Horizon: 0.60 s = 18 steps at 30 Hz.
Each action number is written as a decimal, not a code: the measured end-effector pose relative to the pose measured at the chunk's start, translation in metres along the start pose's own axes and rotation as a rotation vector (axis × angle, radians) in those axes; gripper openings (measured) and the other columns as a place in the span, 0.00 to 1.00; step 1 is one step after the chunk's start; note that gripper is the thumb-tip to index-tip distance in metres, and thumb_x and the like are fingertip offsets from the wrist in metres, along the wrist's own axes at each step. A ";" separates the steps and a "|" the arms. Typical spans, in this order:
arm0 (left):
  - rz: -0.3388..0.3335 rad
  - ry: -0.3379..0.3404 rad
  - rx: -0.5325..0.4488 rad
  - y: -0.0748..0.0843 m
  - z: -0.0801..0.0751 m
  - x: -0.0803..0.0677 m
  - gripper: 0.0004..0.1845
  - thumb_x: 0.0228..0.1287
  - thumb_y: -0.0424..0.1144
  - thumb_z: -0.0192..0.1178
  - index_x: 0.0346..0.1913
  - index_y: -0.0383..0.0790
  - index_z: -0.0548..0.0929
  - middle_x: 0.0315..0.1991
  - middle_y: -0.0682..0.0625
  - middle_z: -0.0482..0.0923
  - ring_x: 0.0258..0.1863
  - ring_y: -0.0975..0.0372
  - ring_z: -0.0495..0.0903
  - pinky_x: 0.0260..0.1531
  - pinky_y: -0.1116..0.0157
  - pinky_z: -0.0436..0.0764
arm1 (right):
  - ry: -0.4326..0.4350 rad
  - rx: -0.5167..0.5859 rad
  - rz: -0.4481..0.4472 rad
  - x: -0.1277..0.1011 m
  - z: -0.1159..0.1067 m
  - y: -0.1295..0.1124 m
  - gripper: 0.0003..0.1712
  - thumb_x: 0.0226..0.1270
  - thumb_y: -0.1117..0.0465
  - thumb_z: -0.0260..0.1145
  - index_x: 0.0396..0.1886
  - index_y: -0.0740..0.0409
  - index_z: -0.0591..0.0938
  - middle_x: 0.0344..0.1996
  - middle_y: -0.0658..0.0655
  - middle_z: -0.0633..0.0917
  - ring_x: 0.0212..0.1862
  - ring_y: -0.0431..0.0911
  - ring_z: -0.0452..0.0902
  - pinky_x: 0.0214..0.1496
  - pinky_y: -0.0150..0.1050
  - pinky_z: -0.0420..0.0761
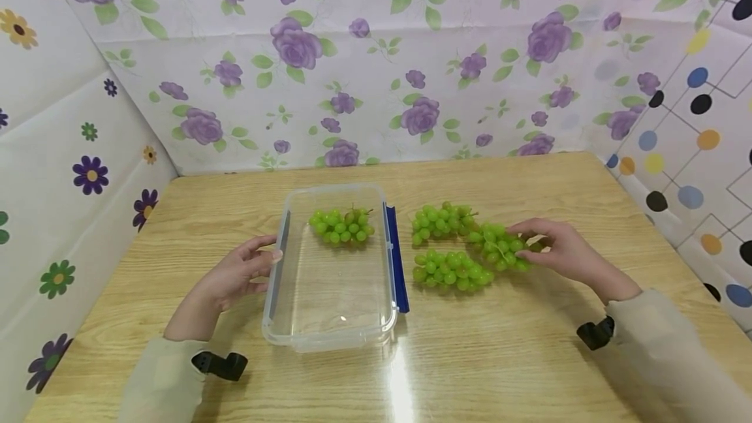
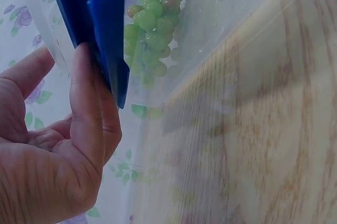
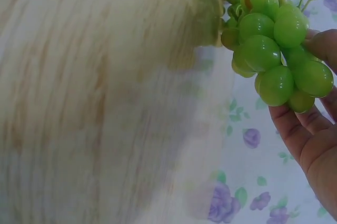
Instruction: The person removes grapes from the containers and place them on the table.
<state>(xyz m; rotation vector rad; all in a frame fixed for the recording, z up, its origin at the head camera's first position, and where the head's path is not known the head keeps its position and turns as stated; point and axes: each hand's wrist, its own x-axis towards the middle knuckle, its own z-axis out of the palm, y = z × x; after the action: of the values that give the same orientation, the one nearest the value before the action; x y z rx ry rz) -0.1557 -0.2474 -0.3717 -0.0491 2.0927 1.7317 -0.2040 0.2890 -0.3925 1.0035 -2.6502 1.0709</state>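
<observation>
A clear plastic container (image 1: 329, 335) stands on the wooden table (image 1: 470, 358) with one bunch of green grapes (image 1: 343, 224) at its far end. My left hand (image 1: 266, 254) rests against its left side, the straight thumb (image 2: 87, 103) lying along the blue latch (image 2: 100, 24). To the right of the box lie three more bunches. My right hand (image 1: 531, 240) curls its fingers round the right end of the rightmost bunch (image 1: 499, 247). The right wrist view shows those grapes (image 3: 268, 50) lying against the fingers (image 3: 310, 129).
Two other grape bunches lie between the box and my right hand, one farther back (image 1: 442, 219) and one nearer (image 1: 449, 269). A blue latch (image 1: 395, 260) runs along the box's right side. Flowered sheets wall the table at the back and sides.
</observation>
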 end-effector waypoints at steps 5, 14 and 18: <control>-0.006 0.002 -0.009 0.000 0.000 0.000 0.38 0.71 0.45 0.53 0.75 0.37 0.47 0.51 0.47 0.68 0.44 0.62 0.78 0.42 0.66 0.80 | -0.008 -0.022 -0.006 0.000 0.002 0.001 0.24 0.53 0.74 0.71 0.51 0.60 0.81 0.45 0.60 0.83 0.41 0.33 0.75 0.33 0.33 0.80; -0.014 0.007 -0.007 0.001 0.001 0.000 0.38 0.71 0.46 0.52 0.75 0.38 0.47 0.51 0.46 0.68 0.44 0.62 0.78 0.42 0.66 0.80 | -0.021 -0.062 -0.018 0.001 0.003 0.002 0.24 0.51 0.75 0.71 0.50 0.61 0.81 0.45 0.60 0.83 0.40 0.33 0.75 0.33 0.33 0.80; -0.011 0.006 -0.005 0.001 0.000 0.000 0.38 0.71 0.46 0.52 0.75 0.37 0.47 0.50 0.46 0.68 0.44 0.62 0.78 0.43 0.65 0.80 | -0.034 -0.067 -0.018 0.002 0.004 0.003 0.24 0.49 0.76 0.71 0.50 0.63 0.81 0.45 0.62 0.83 0.39 0.31 0.75 0.33 0.34 0.80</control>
<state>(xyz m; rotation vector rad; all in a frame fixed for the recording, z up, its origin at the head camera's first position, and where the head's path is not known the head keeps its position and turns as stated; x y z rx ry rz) -0.1562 -0.2467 -0.3709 -0.0677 2.0883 1.7327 -0.2068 0.2870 -0.3970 1.0395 -2.6796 0.9628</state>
